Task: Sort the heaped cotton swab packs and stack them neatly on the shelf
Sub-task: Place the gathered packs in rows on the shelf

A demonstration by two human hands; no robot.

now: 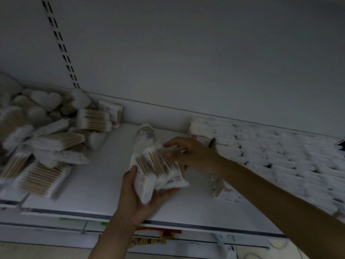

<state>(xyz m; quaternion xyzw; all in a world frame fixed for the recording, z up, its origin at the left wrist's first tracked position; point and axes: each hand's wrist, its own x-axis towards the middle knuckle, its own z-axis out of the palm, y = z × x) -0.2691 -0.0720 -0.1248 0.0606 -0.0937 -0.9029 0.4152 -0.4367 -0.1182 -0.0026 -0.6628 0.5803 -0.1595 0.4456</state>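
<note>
Left hand (138,195) cups a bundle of swab packs (158,172) from below, fingers wrapped, just above the shelf (104,189) near its front edge, mid-span. Right hand (194,156) pinches the bundle's top, prob squaring the packs. A loose pack (224,189) lies under the right forearm. Heap (46,131) sits at the shelf's left end, neat stack (270,152) along the right, a bottle (145,133) lying toward the back edge. Tip: align ends w/ sticks parallel, then butt the bundle flush against the stack; frame's blurry, labels unreadable.
</note>
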